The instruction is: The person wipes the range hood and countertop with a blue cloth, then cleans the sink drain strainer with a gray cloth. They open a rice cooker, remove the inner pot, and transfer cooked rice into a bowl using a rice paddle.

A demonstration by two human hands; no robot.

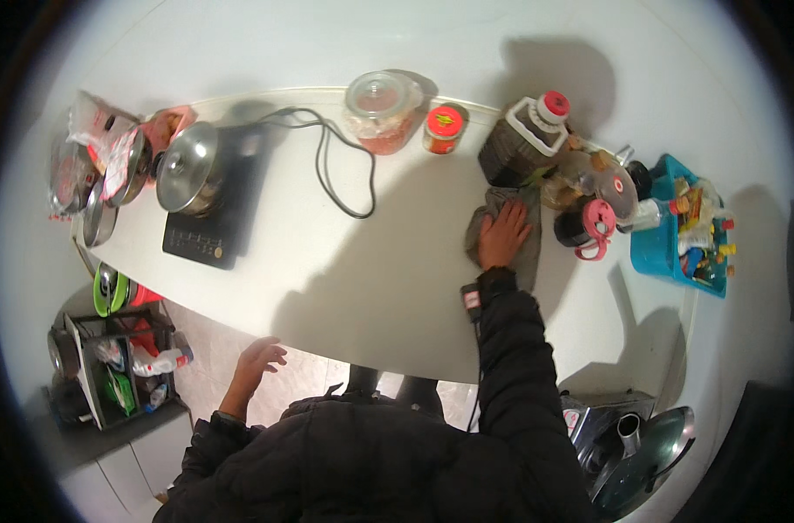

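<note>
My right hand (503,236) lies over a crumpled grey cloth (531,256), holding it down against the white countertop (397,281). Right behind the cloth stands a large plastic jug (514,147) of dark liquid, with a red cap and a white handle. A dark jar with a pink lid and handle (596,225) is to the right of the cloth. My left hand (258,366) hangs in the air by the counter's front edge, holding nothing, its fingers loosely curled and apart.
An induction cooktop (204,242) bears a lidded pot (189,170); its black cord (374,176) loops over the counter. Along the wall stand a glass-lidded container (378,118) and a red-lidded jar (443,131). A blue basket (655,252) of bottles fills the right corner. Metal bowls (99,216) stand left.
</note>
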